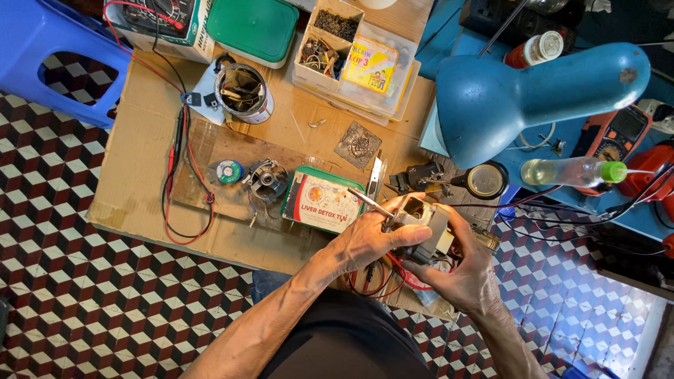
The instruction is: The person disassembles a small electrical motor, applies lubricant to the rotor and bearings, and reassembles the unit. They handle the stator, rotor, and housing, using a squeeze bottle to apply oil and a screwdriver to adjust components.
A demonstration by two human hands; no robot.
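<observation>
The small electric motor (421, 221), a pale housing with a bare steel shaft, was held above the near edge of the cardboard-covered table (140, 189). Its long axis ran along the shaft, which pointed up and away to the person's left, toward the green tin (323, 200). The left hand (365, 242) was closed over the housing from the shaft side, thumb along the body. The right hand (463, 277) cupped it from beneath and behind, fingers curled around the back end, so both hands were clamped on the motor.

Red and black wires (382, 277) hung in a loop just under the grip. In my judgement these could snag on a finger if the motor were turned, and tug a connection loose. The shaft tip sat close to the tin's edge and could knock it if the motor swung left.

Just beyond the grip lay a utility knife (375, 179) and a round magnifier (486, 180). Farther left of the tin rested a second small motor part (265, 179) and a roll of solder (229, 171). The blue desk lamp (519, 91) hung above and right of the hands.
</observation>
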